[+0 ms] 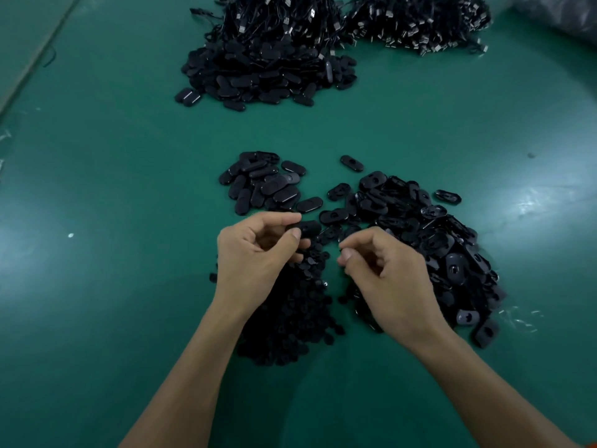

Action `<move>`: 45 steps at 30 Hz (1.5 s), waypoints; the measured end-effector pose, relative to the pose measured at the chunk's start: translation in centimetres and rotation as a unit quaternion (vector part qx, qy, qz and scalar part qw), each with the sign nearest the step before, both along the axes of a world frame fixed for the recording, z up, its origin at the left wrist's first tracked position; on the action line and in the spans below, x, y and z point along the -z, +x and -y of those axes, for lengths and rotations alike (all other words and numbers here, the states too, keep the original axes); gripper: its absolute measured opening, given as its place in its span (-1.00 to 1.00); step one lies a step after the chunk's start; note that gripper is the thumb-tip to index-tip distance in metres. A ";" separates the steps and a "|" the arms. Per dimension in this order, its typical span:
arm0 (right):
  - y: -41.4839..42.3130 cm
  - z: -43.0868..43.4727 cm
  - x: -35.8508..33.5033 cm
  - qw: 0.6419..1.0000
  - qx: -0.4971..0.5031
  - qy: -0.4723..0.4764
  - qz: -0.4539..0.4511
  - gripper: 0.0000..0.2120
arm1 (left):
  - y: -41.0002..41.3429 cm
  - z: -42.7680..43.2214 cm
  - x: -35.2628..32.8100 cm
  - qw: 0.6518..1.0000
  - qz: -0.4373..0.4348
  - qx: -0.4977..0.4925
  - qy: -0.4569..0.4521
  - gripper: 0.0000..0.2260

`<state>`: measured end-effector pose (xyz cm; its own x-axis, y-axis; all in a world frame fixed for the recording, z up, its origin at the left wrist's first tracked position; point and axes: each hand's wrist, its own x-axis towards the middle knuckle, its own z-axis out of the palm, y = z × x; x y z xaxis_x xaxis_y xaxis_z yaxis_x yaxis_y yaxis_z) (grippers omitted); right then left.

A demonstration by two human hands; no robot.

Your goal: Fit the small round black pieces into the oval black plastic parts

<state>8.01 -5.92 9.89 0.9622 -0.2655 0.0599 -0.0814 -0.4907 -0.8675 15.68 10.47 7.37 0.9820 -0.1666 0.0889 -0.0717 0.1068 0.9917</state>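
Note:
My left hand (255,257) grips one oval black part (308,228) between its thumb and curled fingers, just above the table. My right hand (391,279) hovers close beside it, thumb and forefinger pinched on a small round black piece that barely shows at the fingertips. Under both hands lies a heap of small round black pieces (290,321). To the right spreads a pile of oval parts with open holes (433,234). Just beyond my left hand sits a smaller group of oval parts (265,185), lying smooth side up.
The green table (113,189) carries a big heap of oval parts tied to black cables (268,63) at the back, with a pile of USB cables (420,24) to its right. A few single oval parts (351,163) lie loose between the piles.

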 end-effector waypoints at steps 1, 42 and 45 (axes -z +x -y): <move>0.0 0.1 -0.2 1.000 0.009 0.020 -0.001 -0.81 | 0.0 0.0 0.0 1.000 0.003 0.003 0.002 -0.81; 0.3 -0.7 -0.5 0.996 0.072 -0.033 -0.029 -0.66 | -1.5 1.4 0.7 0.978 0.117 0.084 0.152 -0.85; 0.0 -1.1 -0.8 0.997 0.075 -0.023 -0.023 -0.65 | -1.5 1.5 0.6 0.973 0.135 0.077 0.171 -0.85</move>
<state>7.99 -4.85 10.73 0.9142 -0.4039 0.0323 -0.1957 -0.5099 -0.8377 14.15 8.96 6.75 0.8918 -0.3751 0.2531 -0.3430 -0.1956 0.9187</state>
